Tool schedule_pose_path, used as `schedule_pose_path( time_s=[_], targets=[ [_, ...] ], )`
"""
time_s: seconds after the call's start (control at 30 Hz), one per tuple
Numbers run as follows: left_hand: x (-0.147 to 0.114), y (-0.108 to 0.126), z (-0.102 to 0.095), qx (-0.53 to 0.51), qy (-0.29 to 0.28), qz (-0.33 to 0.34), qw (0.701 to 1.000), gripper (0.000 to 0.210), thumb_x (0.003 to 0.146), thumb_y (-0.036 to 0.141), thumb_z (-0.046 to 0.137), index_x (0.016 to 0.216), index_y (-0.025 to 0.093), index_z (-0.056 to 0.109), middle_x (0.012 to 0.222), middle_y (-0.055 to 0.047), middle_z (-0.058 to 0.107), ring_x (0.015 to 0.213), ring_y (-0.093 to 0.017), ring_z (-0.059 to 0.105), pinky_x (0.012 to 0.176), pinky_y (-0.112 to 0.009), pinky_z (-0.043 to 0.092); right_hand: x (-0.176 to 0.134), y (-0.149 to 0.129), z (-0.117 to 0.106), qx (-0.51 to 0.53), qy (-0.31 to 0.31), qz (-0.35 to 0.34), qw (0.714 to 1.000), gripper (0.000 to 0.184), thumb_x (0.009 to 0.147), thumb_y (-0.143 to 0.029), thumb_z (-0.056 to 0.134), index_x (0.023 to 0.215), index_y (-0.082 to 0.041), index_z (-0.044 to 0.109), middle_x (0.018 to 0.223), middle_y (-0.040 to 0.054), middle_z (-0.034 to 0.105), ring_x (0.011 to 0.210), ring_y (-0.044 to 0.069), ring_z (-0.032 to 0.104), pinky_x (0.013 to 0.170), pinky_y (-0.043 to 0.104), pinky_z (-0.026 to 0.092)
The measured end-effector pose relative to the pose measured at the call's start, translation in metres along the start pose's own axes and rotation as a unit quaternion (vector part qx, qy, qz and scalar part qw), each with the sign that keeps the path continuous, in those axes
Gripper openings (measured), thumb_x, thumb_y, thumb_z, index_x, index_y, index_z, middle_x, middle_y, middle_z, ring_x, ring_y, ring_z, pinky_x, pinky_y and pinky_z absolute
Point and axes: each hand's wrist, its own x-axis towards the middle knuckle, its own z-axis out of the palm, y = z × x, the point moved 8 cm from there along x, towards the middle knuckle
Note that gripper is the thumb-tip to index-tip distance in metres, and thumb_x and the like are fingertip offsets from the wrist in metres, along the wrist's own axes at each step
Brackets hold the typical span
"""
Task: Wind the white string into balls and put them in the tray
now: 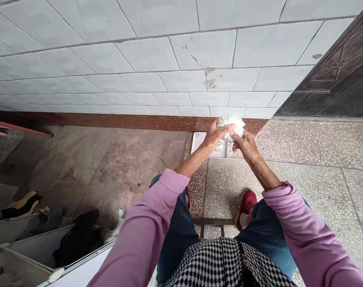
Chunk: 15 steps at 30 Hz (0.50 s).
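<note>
Left hand (214, 135) and right hand (248, 146) pinch the white tuft (232, 122) near the far right corner of the tray (198, 139); its strands look mostly fanned, some perhaps unfinished.

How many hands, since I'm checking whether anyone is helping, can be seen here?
2. The person's left hand and right hand both hold the white fringed bundle, one from each side. No other hand shows.

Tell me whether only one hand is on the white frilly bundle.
No, the left hand and the right hand both hold the white frilly bundle.
</note>
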Motion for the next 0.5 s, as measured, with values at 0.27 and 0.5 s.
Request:
schedule_pose_path(
  time_s=[0.27,0.5],
  targets=[
    [0.007,-0.004,0.028,-0.075,-0.145,-0.075,0.984,0.077,0.061,0.061,0.104,0.117,0.019,0.072,0.109,-0.012,0.078,0.108,-0.03,0.076,0.094,-0.044,0.06,-0.004,-0.015,-0.022,-0.011,0.013,-0.009,1.0,0.063,0.074,-0.072,0.099,0.103,-0.025,0.071,0.077,-0.0025,0.063,0.055,0.011,0.049,0.042,0.029,0.046],
    [0.002,-0.012,0.027,-0.08,-0.133,-0.069,0.985,0.07,0.061,0.057,0.106,0.109,0.019,0.073,0.102,-0.008,0.076,0.101,-0.025,0.074,0.095,-0.042,0.058,-0.007,-0.018,-0.024,-0.035,0.014,0.0,0.999,0.056,0.077,-0.067,0.099,0.104,-0.025,0.072,0.078,-0.001,0.065,0.053,0.011,0.048,0.041,0.029,0.047]
  ],
)
